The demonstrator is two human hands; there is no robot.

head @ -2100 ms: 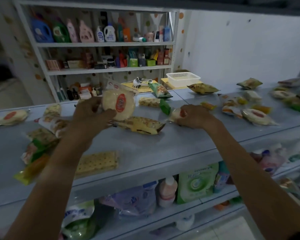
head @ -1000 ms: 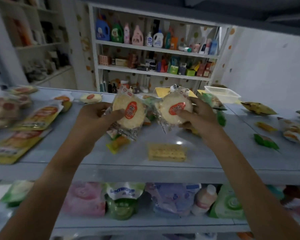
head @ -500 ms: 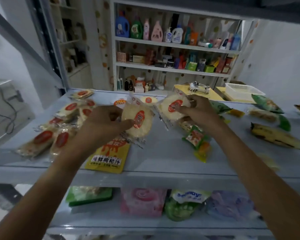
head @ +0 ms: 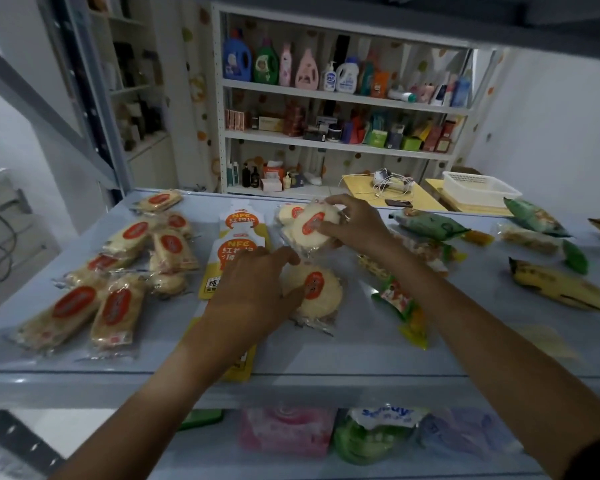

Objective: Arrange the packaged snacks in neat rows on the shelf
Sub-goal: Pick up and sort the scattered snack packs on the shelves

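On the pale blue shelf (head: 361, 344) my left hand (head: 253, 292) holds a round pale cake packet with a red label (head: 317, 289), which lies flat on the shelf surface. My right hand (head: 355, 225) pinches a second round cake packet (head: 310, 225) and sets it down on another such packet (head: 286, 213) farther back. Orange-and-white juice pouches (head: 238, 233) lie just left of the cakes, partly under my left hand. Several oblong red-labelled cake packets (head: 118, 268) lie grouped at the left.
Loose snack packets lie to the right: a green one (head: 430, 225), a small green-and-yellow one (head: 404, 310) and a long yellow one (head: 561, 285). A white basket (head: 478, 188) stands at the back right. Pouches fill the lower shelf (head: 291, 431).
Both hands have come down from mid-air to the shelf with their round cake packets. The left packet now lies flat, the right one rests on another packet at the back.
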